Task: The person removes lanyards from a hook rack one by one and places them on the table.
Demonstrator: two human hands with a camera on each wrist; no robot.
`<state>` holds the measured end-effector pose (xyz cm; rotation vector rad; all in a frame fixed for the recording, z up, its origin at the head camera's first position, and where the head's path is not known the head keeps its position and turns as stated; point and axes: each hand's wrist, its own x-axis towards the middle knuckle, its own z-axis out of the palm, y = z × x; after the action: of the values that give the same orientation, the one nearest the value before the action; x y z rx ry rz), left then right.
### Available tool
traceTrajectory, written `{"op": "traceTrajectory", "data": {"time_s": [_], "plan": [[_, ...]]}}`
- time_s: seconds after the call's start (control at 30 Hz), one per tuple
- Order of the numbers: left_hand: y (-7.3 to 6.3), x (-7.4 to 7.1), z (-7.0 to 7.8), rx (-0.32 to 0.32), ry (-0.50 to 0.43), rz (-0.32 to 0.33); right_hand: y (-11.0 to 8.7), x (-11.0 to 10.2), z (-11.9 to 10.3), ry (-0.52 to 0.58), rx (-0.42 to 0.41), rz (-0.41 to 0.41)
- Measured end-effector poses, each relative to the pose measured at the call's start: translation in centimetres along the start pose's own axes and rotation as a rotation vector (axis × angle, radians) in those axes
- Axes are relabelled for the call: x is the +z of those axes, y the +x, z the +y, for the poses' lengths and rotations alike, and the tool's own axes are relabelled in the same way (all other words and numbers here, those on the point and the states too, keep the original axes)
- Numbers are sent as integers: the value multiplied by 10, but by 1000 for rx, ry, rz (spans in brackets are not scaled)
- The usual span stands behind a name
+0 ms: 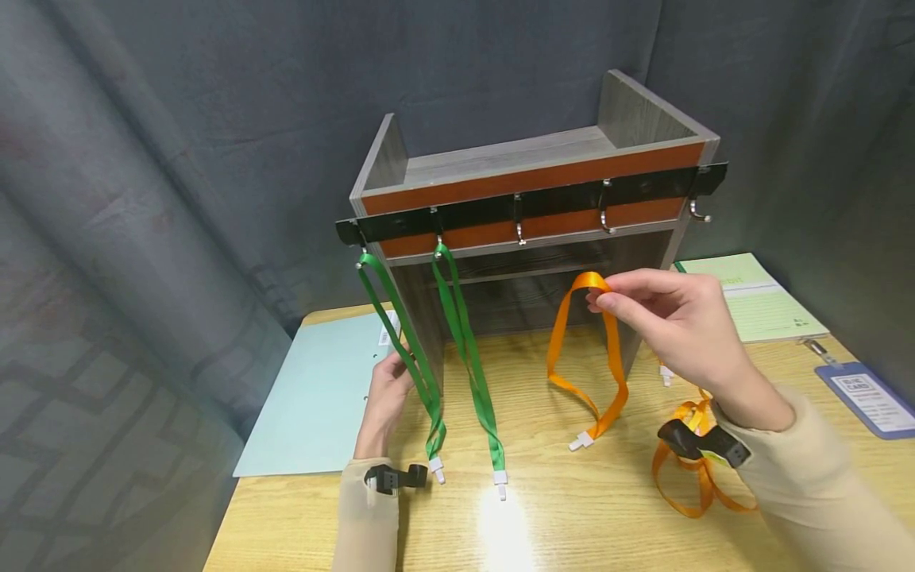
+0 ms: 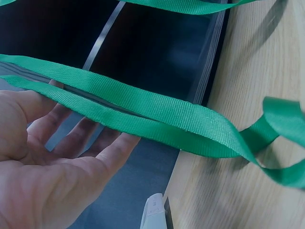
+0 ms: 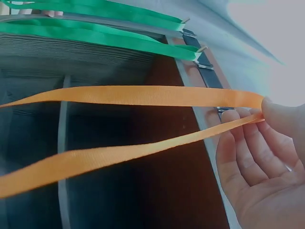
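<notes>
My right hand (image 1: 661, 322) pinches the top of an orange lanyard (image 1: 557, 338) between thumb and fingers. The loop hangs below the hand, its white clip low over the table, in front of the shelf unit (image 1: 532, 179). In the right wrist view two orange strands (image 3: 143, 95) run from the fingertips. My left hand (image 1: 391, 389) is by the unit's left side, behind a hanging green lanyard (image 1: 403, 342). Its fingers are loosely bent near the green strap (image 2: 157, 107) in the left wrist view. A second green lanyard (image 1: 468, 357) hangs from the neighbouring hook.
A black hook rail (image 1: 561, 202) crosses the unit's front; its three right-hand hooks are bare. More orange lanyards (image 1: 689, 477) lie on the table under my right wrist. A light blue folder (image 1: 310, 397) lies left; a green notebook (image 1: 765, 298) and blue badge holder (image 1: 868, 397) lie right.
</notes>
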<state>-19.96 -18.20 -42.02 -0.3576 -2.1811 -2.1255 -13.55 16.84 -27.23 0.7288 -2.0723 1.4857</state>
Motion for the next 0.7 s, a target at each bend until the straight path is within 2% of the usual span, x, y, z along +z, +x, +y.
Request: {"op": "traceTrajectory", "data": {"time_s": [0.3, 0.53, 0.7], "plan": [[-1, 1, 4, -18, -12, 6, -10, -4, 4, -55, 29, -17], [6, -5, -21, -10, -34, 13, -14, -15, 4, 183, 66, -16], [6, -4, -24, 8, -27, 31, -19, -20, 9, 244, 106, -25]]}}
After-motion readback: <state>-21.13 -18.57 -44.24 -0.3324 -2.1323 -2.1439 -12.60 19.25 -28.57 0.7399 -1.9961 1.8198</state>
